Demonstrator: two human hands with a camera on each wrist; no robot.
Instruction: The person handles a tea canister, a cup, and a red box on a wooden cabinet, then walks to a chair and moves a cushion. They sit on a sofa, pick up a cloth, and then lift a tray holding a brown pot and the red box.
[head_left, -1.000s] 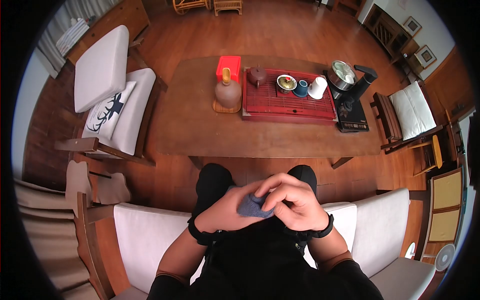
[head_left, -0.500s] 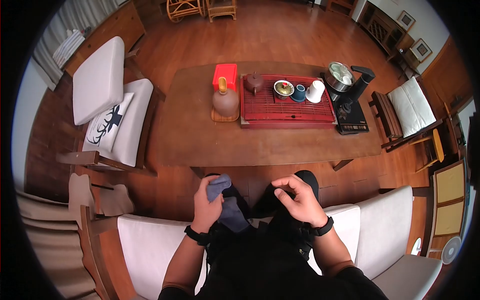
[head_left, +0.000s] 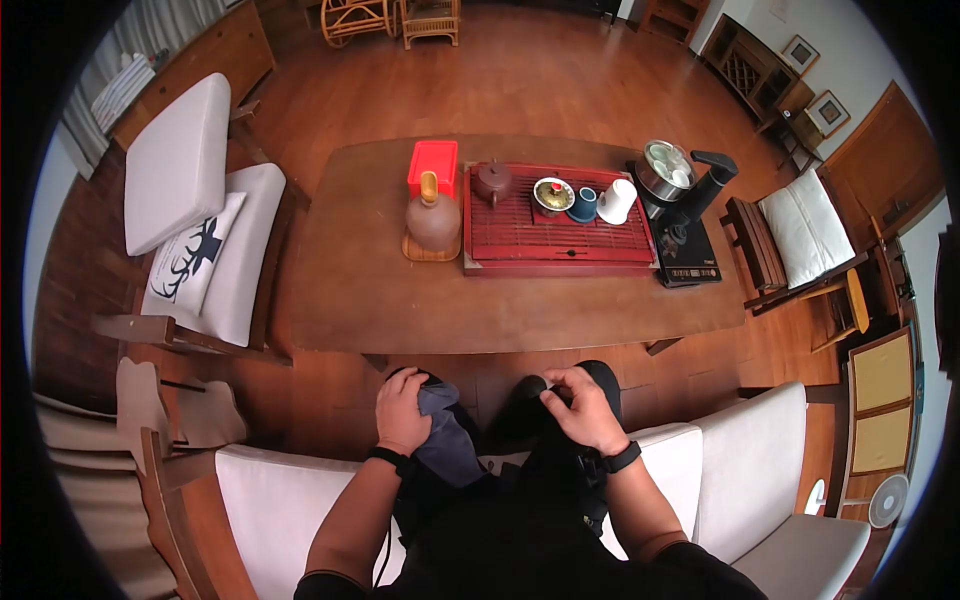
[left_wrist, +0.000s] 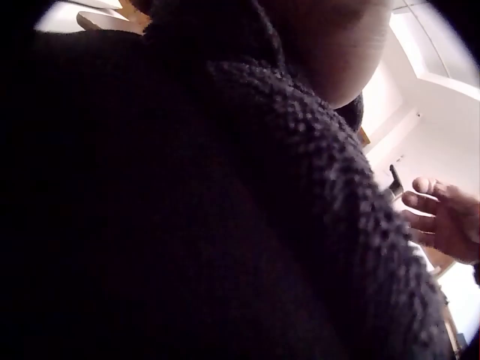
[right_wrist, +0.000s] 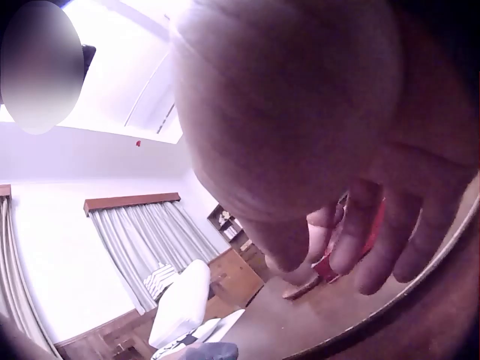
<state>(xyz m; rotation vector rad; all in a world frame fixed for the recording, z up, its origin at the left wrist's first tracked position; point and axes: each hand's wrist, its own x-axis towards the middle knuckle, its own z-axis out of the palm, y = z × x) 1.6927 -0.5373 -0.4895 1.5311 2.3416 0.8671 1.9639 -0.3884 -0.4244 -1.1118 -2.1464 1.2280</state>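
My left hand [head_left: 402,412] lies back up over the left knee and holds a grey-blue tea towel [head_left: 452,445]. Its thumb is hidden from the head camera. The cloth hangs loosely from beside the hand down along the thigh, and its fuzzy weave [left_wrist: 322,157] fills much of the left wrist view. Over the right knee, my right hand [head_left: 587,408] holds nothing, its fingers relaxed and slightly bent. Those loose fingers [right_wrist: 360,240] hang down in the right wrist view.
Ahead stands a wooden table [head_left: 380,310] with a red slatted tea tray [head_left: 500,262], a teapot [head_left: 492,183], a lidded bowl [head_left: 553,198] and cups [head_left: 616,202]. Left of the tray are a brown jug [head_left: 433,225] and a red box [head_left: 433,160]; to its right, an induction cooker [head_left: 690,250].
The hands have parted from over the lap. My left hand has carried the cloth left and come down at the left knee, while my right hand has lowered toward the right knee.
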